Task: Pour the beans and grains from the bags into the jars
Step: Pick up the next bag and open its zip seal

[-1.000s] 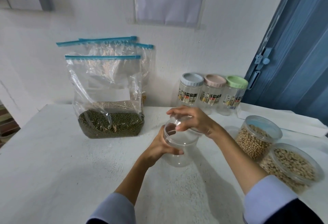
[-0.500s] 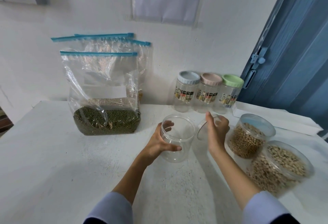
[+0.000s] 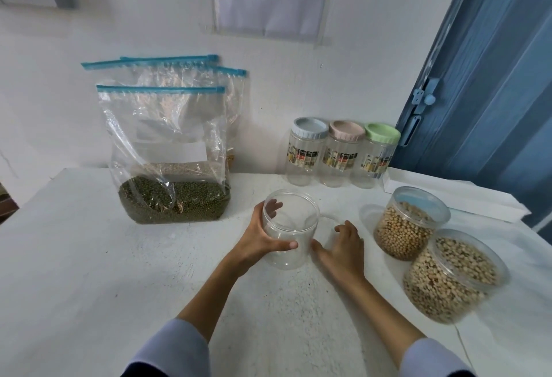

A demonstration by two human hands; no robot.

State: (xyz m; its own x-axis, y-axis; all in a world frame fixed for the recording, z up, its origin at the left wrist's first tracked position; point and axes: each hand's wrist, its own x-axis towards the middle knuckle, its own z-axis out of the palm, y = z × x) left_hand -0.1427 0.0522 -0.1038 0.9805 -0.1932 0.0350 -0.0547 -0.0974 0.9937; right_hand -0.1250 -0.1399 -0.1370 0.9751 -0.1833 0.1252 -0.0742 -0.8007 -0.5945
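Observation:
An empty clear jar (image 3: pixel 288 236) stands without its lid in the middle of the white table (image 3: pixel 89 272). My left hand (image 3: pixel 260 239) grips it from the left, thumb across the front. My right hand (image 3: pixel 343 248) rests on the table just right of the jar, fingers spread and holding nothing. The clear lid (image 3: pixel 330 217) lies flat on the table behind that hand. A zip bag of green beans (image 3: pixel 173 197) stands at the back left, zipper closed. Two more zip bags (image 3: pixel 231 98) holding pale grains lean behind it.
Two clear jars filled with pale beans stand at the right, one (image 3: pixel 406 227) behind the other (image 3: pixel 448 278). Three tall empty jars with grey (image 3: pixel 306 152), pink (image 3: pixel 342 155) and green (image 3: pixel 376 158) lids line the wall. A blue door (image 3: pixel 493 92) is at the right.
My right hand lifted the clear lid off the jar, carried it to the right and set it down on the table. It now rests empty beside the jar.

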